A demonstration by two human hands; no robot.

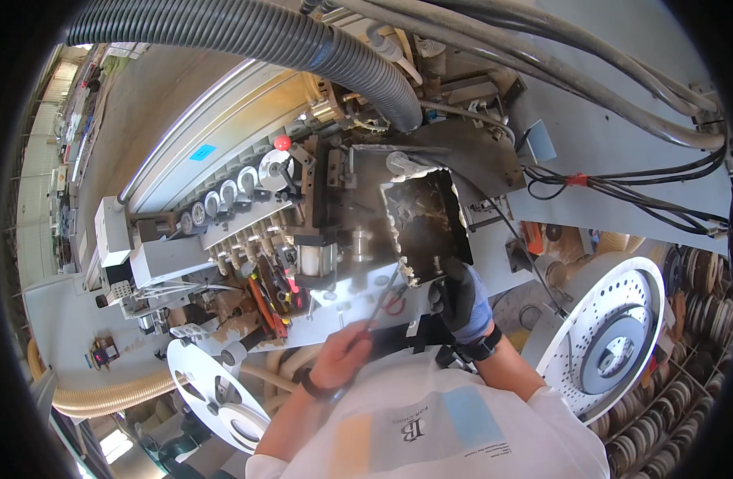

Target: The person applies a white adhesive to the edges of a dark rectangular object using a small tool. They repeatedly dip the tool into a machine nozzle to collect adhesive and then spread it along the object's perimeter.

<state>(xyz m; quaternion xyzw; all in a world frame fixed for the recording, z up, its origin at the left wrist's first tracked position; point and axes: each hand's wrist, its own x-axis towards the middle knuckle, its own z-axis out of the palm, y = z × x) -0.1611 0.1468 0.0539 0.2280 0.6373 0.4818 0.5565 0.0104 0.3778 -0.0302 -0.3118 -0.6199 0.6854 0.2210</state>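
Bare and slightly blurred, my left hand (341, 359) is closed round a thin metal rod-like tool (382, 301). The tool slants up toward the lower left edge of an open box-shaped pot (390, 211), whose rim carries a ragged, pale yellowish crust. Its inside is dark and stained. My right hand (466, 307), in a blue-and-black work glove, is at the pot's lower right corner with its fingers bent. What those fingers hold, if anything, is hidden. A red loop-shaped handle (394, 305) shows beside the tool.
A ribbed grey hose (246, 36) arches over the machine. Left of the pot stand a red-knobbed lever (282, 143) and several rollers. A large white perforated reel (606, 343) is at right, a smaller reel (211, 387) at lower left. Black cables (653, 191) hang at right.
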